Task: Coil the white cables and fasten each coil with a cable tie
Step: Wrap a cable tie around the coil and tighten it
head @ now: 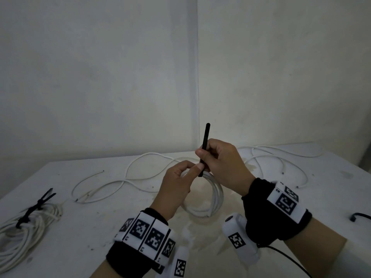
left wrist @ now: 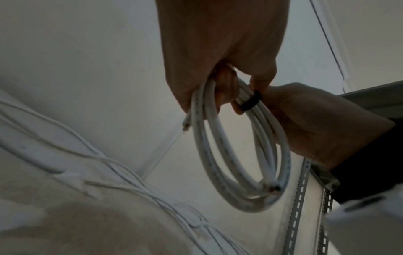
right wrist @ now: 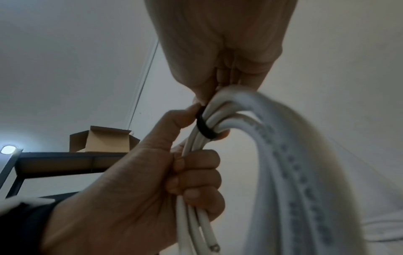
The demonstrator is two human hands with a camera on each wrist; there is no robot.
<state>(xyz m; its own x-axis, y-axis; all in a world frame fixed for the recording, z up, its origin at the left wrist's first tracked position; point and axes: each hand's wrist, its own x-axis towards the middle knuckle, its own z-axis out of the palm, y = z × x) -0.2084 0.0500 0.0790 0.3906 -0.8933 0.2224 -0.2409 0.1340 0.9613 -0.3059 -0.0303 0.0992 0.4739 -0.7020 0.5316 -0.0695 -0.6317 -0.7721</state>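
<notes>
A small coil of white cable (head: 215, 197) hangs above the white table (head: 100, 227), held up between both hands. My left hand (head: 191, 168) grips one side of the coil (right wrist: 196, 215) with curled fingers, its thumb pressing against the black cable tie (right wrist: 205, 128). The tie is looped round the coil's strands (left wrist: 250, 101). My right hand (head: 202, 154) pinches the tie's free tail (head: 205, 139), which sticks straight up above the fingers. The wrist views show the left hand (left wrist: 218, 57) and the right hand (right wrist: 222, 57) from below; the tie's head is hidden by the fingers.
A larger white coil (head: 22, 231) bound with a black tie (head: 41, 203) lies at the table's left front edge. Loose white cables (head: 128, 179) sprawl across the back, more (head: 281, 157) at the right. A black tie (head: 359, 216) lies far right. Walls stand close behind.
</notes>
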